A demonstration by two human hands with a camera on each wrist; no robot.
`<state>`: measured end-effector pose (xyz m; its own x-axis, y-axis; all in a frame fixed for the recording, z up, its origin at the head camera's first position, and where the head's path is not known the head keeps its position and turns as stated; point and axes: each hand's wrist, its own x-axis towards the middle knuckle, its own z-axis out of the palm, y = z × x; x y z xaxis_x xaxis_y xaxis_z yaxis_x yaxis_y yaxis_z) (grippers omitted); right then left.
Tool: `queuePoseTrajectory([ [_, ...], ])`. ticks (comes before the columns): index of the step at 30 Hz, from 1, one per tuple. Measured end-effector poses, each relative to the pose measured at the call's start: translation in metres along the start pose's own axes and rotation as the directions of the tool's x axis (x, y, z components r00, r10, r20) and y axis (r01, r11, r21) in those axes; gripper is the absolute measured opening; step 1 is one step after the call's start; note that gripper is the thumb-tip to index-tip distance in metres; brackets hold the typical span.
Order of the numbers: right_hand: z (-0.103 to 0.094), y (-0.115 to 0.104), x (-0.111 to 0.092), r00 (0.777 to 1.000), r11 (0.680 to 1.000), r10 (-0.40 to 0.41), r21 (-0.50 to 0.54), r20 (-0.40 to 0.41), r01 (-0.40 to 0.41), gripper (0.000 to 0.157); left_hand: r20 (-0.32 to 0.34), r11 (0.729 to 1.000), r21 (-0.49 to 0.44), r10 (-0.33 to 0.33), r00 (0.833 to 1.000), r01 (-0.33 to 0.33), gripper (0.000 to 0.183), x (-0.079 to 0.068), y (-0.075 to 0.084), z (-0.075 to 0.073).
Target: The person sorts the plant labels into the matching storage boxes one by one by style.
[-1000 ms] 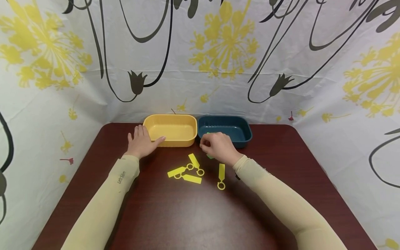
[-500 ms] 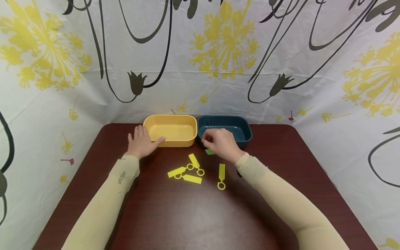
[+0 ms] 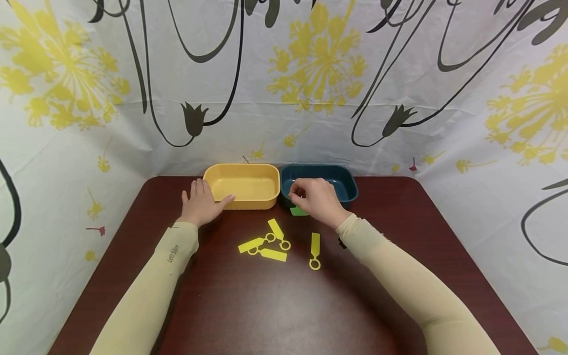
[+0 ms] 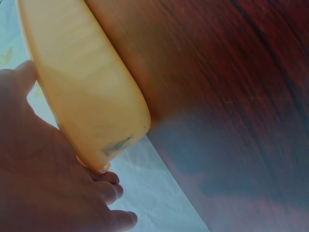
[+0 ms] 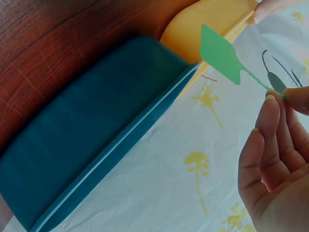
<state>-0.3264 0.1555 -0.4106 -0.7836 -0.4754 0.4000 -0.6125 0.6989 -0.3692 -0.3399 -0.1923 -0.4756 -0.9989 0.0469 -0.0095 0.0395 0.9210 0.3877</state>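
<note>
My left hand rests against the left end of the yellow bin, thumb along its front rim and fingers spread. In the right wrist view, the thumb and index finger of my right hand pinch a green plastic tag by its thin stem end; the flat part points away from the hand. The head view puts my right hand over the front rim of the dark blue bin, with the green tag partly hidden below it. Three yellow loop tags lie clustered on the table before the bins.
A single yellow tag lies to the right of the cluster. Both bins stand side by side at the back edge of the dark red table. A patterned cloth hangs behind them. A small dark object is partly behind the right sleeve.
My right hand has shifted slightly up and to the right over the blue bin's front rim, carrying the green tag. My left hand and the yellow tags have stayed put.
</note>
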Motion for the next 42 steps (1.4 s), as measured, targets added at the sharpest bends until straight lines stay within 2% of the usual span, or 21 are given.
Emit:
queuePoseTrajectory([
  [10, -0.008, 0.004, 0.002, 1.0, 1.0, -0.006, 0.006, -0.026, 0.006, 0.004, -0.005, 1.0, -0.013, 0.0, 1.0, 0.0, 0.121, -0.003, 0.002, 0.0],
  [22, -0.018, 0.008, 0.009, 0.999, 1.0, 0.026, 0.005, -0.046, -0.026, 0.003, -0.005, 1.0, -0.022, 0.003, 1.0, -0.003, 0.121, -0.002, 0.0, -0.001],
  [28, -0.022, 0.014, 0.013, 0.997, 0.998, 0.06, -0.001, -0.054, -0.06, 0.004, -0.007, 1.0, -0.017, 0.005, 1.0, -0.005, 0.122, 0.0, -0.001, 0.001],
  [42, -0.028, 0.034, 0.023, 0.989, 0.991, 0.127, 0.058, -0.079, -0.123, 0.006, -0.017, 1.0, -0.006, -0.002, 1.0, 0.002, 0.121, 0.0, -0.001, 0.003],
])
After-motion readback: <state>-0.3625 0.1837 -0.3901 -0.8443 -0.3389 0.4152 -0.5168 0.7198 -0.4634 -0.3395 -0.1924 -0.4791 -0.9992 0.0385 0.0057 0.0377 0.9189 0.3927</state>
